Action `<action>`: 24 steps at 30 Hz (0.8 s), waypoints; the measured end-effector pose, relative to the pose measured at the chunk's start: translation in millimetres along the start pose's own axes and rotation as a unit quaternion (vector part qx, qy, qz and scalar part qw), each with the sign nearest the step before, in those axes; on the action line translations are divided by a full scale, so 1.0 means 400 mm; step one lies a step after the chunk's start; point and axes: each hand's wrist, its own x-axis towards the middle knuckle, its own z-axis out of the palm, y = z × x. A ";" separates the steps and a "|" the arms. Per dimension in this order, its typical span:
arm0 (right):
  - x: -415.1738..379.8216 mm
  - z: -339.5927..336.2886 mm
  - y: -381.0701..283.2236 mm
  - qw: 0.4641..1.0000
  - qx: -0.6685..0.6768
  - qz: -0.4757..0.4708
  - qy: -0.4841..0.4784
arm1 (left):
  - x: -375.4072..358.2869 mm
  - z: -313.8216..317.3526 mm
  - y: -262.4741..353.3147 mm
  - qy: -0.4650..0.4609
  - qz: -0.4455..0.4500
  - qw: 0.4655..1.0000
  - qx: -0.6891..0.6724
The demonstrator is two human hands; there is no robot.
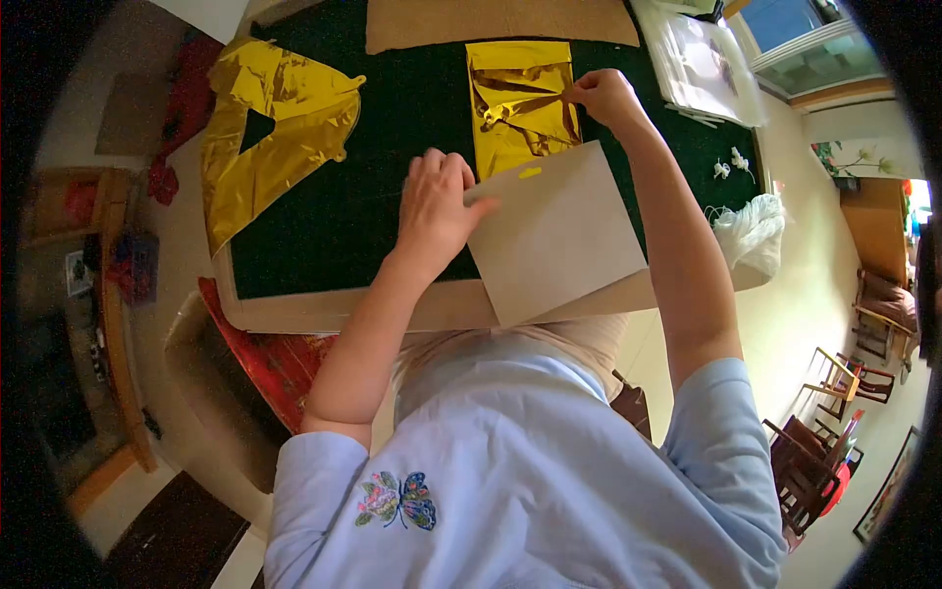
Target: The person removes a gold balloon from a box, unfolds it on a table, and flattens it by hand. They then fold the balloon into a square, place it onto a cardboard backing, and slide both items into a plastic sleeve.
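A pale card sheet [559,236] lies tilted over the table's near edge and overlaps the lower end of a gold foil rectangle [520,98]. My left hand [435,201] is at the card's upper left corner, its thumb over the card and its fingers curled; whether it grips the card is unclear. My right hand [606,100] pinches the right edge of the gold foil between thumb and fingertips. The foil is creased, and a small yellow mark [530,173] shows near the card's top edge.
A larger gold foil piece [285,128] with a hole lies at the left of the dark green table top [324,221]. Brown board [500,25] is at the far edge. Clear plastic bags [702,59], small white pieces [731,165] and white string [751,236] lie on the right.
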 end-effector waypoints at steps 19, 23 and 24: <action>0.027 -0.022 -0.033 0.998 -0.041 -0.005 -0.039 | 0.137 0.048 -0.018 0.073 0.287 0.946 0.132; 0.026 -0.022 -0.031 0.998 -0.048 -0.003 -0.040 | 0.080 0.076 -0.007 0.023 0.286 0.949 0.129; 0.024 -0.021 -0.028 0.998 -0.041 0.004 -0.041 | 0.063 0.083 -0.007 0.001 0.283 0.950 0.132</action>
